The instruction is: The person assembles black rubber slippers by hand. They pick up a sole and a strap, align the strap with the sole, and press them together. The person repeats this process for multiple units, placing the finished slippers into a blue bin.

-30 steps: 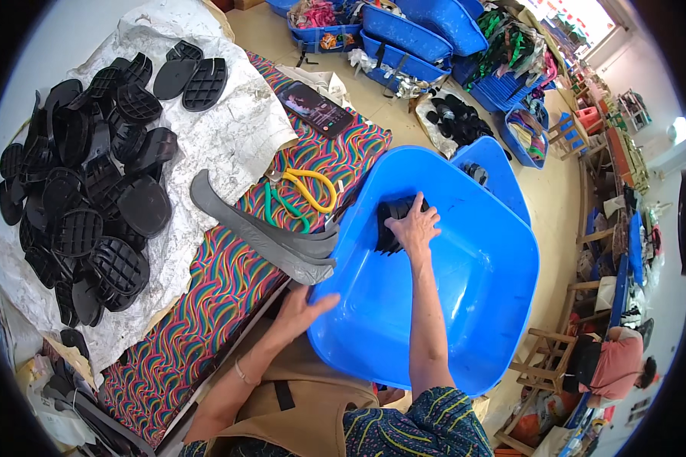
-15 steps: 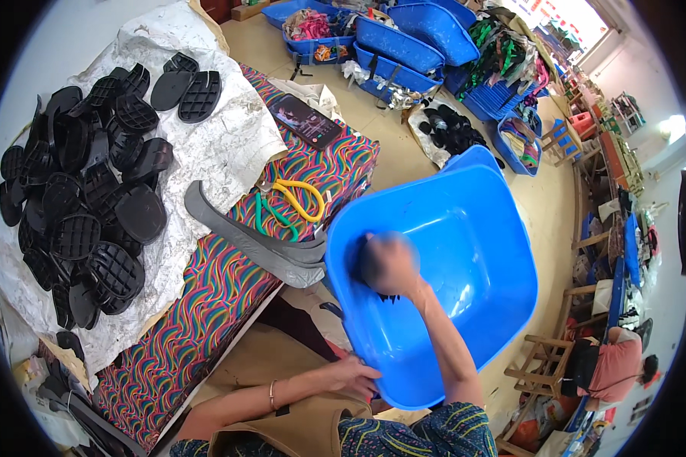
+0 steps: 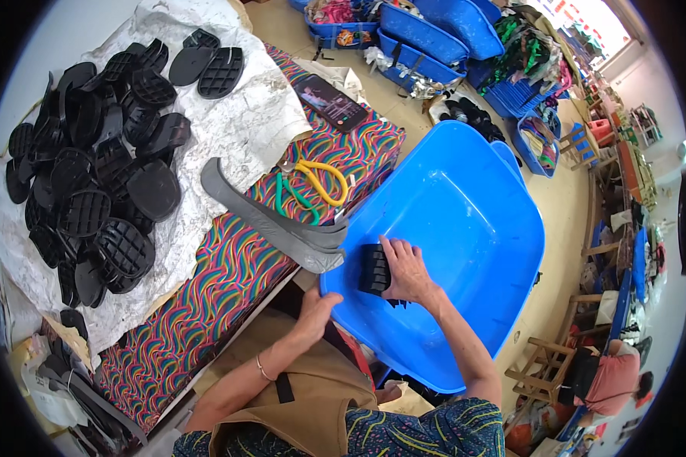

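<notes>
Strips [image 3: 270,230] between pile of soles [image 3: 91,206] and tub [image 3: 465,251] rightward.

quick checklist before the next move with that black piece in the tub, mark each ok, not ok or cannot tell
1. Right hand on the black ribbed piece: ok, in contact inside the blue tub.
2. Left hand at the tub's rim: ok.
3. How firm its hold is: cannot tell.
4. Grey strips visibly clear of the rim: not ok, their ends overlap it in view.
5. Yellow-handled tool outside the tub: ok, on the patterned cloth.
</notes>
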A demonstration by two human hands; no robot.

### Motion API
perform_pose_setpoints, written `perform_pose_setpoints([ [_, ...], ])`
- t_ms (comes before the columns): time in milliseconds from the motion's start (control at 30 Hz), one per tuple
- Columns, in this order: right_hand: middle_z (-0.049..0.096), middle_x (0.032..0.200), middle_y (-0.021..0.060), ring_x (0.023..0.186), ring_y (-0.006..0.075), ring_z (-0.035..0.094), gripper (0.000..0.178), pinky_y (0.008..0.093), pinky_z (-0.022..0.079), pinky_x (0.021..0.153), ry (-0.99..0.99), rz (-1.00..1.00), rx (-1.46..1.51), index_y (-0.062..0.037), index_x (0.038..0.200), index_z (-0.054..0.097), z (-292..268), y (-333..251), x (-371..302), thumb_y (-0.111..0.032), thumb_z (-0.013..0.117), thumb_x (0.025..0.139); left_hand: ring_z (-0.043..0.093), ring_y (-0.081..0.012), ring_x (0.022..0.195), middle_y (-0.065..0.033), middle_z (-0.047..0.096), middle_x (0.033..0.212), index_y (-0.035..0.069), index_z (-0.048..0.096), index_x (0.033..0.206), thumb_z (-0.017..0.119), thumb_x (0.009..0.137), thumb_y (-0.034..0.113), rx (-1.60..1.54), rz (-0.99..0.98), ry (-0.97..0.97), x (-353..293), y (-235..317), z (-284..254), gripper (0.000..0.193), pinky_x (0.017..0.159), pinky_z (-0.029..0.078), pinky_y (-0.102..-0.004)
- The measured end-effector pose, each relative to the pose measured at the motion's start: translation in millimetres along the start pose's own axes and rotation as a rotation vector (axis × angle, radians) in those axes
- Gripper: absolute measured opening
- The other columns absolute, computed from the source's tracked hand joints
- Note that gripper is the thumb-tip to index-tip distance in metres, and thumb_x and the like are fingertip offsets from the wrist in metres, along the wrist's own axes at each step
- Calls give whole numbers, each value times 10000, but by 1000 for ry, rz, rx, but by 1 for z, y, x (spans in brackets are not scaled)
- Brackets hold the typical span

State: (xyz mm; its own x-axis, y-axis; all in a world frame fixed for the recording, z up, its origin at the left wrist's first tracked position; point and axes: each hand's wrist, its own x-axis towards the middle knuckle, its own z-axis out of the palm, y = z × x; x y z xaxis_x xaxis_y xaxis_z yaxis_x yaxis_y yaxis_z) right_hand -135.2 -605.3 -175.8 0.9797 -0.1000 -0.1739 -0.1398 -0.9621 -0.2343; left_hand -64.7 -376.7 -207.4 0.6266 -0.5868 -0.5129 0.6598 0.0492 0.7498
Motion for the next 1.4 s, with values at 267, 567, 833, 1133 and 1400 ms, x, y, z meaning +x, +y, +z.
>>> perform_pose_setpoints([
  [267, 471, 1283, 207, 1193, 387, 454, 1202, 525, 382, 979, 24, 239, 75, -26, 1498, 275, 3, -22, -8, -290, 851, 476, 660, -207, 876, -100, 610, 1049, 28, 487, 1280, 585, 777, 6, -124, -272, 4, -43, -24, 3, 513, 659, 610, -363],
  [567, 465, 1292, 203, 1218, 400, 440, 1231, 540, 394, 976, 218, 355, 1, -50, 1511, 258, -9, 60, 50, -289, 864, 466, 651, -278, 1012, -144, 592, 1162, 15, 420, 1340, 588, 796, -27, -157, -403, -53, -54, -22, -1, 572, 819, 605, -450],
  [833, 456, 1392, 198, 1310, 405, 418, 1190, 607, 339, 1052, 214, 394, -78, -65, 1506, 277, -32, 177, 120, -300, 867, 500, 641, -287, 1050, -170, 584, 1222, -23, 396, 1364, 615, 823, -30, -149, -474, -79, -57, -21, -3, 584, 883, 577, -437],
  [1133, 204, 1602, 189, 1477, 459, 150, 1357, 734, 151, 1108, 131, 541, -43, -102, 1550, 226, -37, 168, 128, -486, 924, 452, 604, -276, 1112, -147, 572, 1246, 44, 362, 1419, 715, 785, 84, -53, -459, -148, -56, -19, -9, 727, 866, 574, -430],
  [1400, 119, 1629, 186, 1475, 495, 92, 1388, 768, 161, 1071, 161, 316, -209, -151, 1565, 202, -18, 170, 143, -614, 890, 453, 583, -299, 1168, -169, 536, 1309, 44, 327, 1449, 744, 822, 193, 11, -440, -227, -54, -12, -6, 768, 909, 561, -448],
])
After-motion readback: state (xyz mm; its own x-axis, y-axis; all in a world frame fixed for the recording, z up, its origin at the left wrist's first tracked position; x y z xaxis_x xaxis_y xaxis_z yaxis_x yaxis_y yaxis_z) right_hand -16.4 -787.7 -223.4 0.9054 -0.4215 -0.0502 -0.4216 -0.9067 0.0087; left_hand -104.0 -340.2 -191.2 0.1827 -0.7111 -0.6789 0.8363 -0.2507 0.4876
